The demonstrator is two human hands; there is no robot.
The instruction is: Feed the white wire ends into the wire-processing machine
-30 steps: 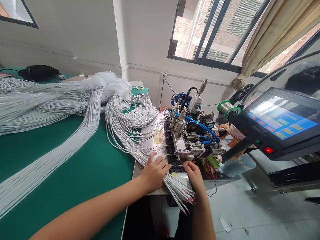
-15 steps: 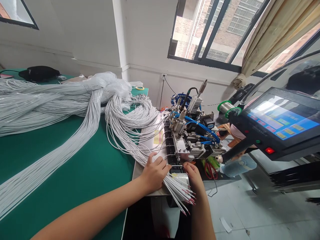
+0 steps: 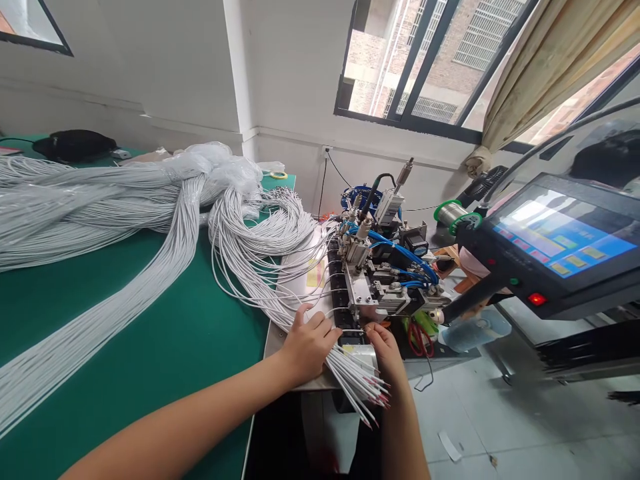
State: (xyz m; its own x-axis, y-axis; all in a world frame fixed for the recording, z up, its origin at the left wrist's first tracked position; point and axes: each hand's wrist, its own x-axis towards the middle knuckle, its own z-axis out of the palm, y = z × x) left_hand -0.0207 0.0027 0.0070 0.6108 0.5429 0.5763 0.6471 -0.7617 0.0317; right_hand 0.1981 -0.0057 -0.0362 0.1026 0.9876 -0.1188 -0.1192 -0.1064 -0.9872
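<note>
My left hand (image 3: 311, 341) lies over a bundle of white cables (image 3: 357, 380), its fingers curled around them. The bundle's red-tipped ends fan out below it, past the table edge. One single white cable (image 3: 353, 331) runs from the left fingertips across a black slotted strip (image 3: 340, 293) on the front of a machine (image 3: 370, 260). At that cable's far end my right hand (image 3: 384, 343) is closed in a pinch of thumb and forefinger. Farther up the strip, several other cables lie crosswise, leading into the machine. The exact tip between the right fingers is hidden.
Coiled white cables (image 3: 270, 230) and long plastic-wrapped bundles (image 3: 90, 207) lie on the green table (image 3: 220, 373). At the right stand a lit touch screen (image 3: 565, 227) and a solder wire spool (image 3: 456, 217). Red-handled scissors (image 3: 419, 339) lie beside the machine. Another person is partly visible behind the screen.
The right fingers have shifted very slightly left along the single cable. My left hand stays on the bundle, and the view has moved a little.
</note>
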